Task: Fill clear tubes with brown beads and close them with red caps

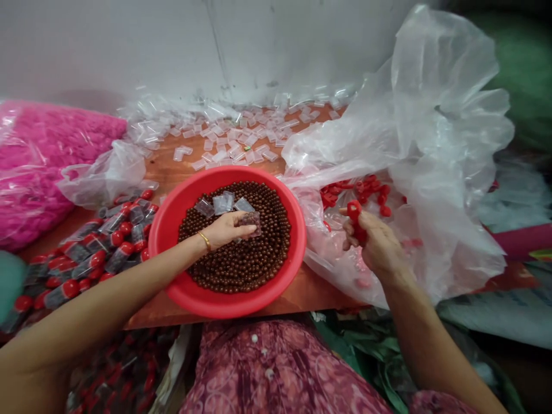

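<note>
Orange table [313,292] supported a red basin [233,308] at its front edge, the left hand [228,229] gripping a clear container [252,223], the right hand [377,241] grasping red caps [354,211].

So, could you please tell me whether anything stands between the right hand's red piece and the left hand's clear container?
Nothing visible stands between the red piece and the clear container; the basin's rim and plastic sheet in that gap seem lower.

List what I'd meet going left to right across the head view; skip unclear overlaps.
Bag of pink pieces → red basin of brown beads → right hand holding a red piece → magenta object.
</note>
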Demonstrator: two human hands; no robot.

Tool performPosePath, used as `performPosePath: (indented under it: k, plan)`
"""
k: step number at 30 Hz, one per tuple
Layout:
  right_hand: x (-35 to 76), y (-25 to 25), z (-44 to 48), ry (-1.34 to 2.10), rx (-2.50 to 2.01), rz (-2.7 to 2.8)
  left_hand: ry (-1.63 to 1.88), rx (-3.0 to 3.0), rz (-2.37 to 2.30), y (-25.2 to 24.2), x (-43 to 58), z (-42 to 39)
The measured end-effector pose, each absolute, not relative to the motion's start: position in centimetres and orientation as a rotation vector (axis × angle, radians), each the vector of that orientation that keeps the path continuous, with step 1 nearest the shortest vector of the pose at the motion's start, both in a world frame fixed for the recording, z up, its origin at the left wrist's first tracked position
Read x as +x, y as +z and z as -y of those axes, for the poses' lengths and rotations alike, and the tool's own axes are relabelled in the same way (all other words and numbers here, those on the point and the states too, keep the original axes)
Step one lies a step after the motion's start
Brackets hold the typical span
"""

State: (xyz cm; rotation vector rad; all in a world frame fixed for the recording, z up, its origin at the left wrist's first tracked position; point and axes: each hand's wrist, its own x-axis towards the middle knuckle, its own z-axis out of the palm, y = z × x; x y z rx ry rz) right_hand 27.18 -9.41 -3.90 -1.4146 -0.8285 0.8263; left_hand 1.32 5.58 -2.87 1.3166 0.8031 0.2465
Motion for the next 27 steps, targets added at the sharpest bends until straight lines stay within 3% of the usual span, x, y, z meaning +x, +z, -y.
performPosePath:
  k: [6, 13, 27]
  plan:
    - [22.5, -1.2, 7.1, 0.980, -1.293, 1.056, 0.274, 1.156, -0.767, -1.5, 0.2, -3.6]
    - [18.0, -0.2, 3.7, 0.904, -1.257, 1.438, 0.325, 1.205, -0.659, -1.5, 0.2, -2.8]
    - [17.2, -0.5, 1.0, 1.246, -1.212, 1.407, 0.257, 1.254, -0.550, -1.1, 0.0, -3.5]
